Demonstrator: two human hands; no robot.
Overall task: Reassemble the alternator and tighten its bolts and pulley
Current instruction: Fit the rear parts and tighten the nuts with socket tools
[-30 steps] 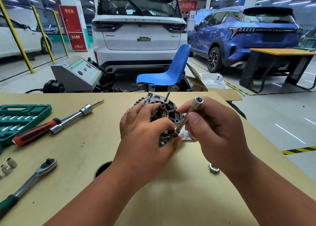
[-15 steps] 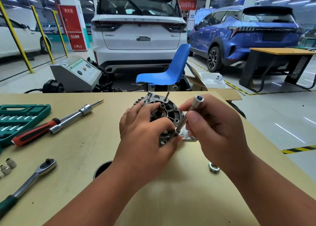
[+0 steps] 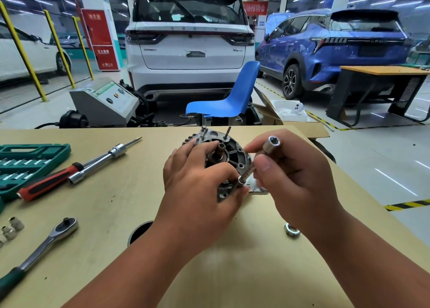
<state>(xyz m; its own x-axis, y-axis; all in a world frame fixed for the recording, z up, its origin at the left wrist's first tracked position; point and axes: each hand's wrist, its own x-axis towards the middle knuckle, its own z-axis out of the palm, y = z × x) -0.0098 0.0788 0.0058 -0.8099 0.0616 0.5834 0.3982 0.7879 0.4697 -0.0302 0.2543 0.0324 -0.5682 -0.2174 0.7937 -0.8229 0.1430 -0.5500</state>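
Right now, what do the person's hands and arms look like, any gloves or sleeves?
The left hand and right hand are bare: no gloves, rings or watch visible. The left forearm and right forearm are uncovered; no sleeve in view.

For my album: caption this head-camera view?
Left hand steadies the alternator on the table; right hand holds a socket extension against its housing.

One wide-angle camera, worn on the person's head, looks forward and down over the bench (image 3: 97, 214). It sits close above the work: the alternator (image 3: 229, 154) lies near the middle of the frame, its housing ribs plain to see. Past the bench's far edge the view reaches the workshop floor (image 3: 372, 168) and a white car (image 3: 190, 40).
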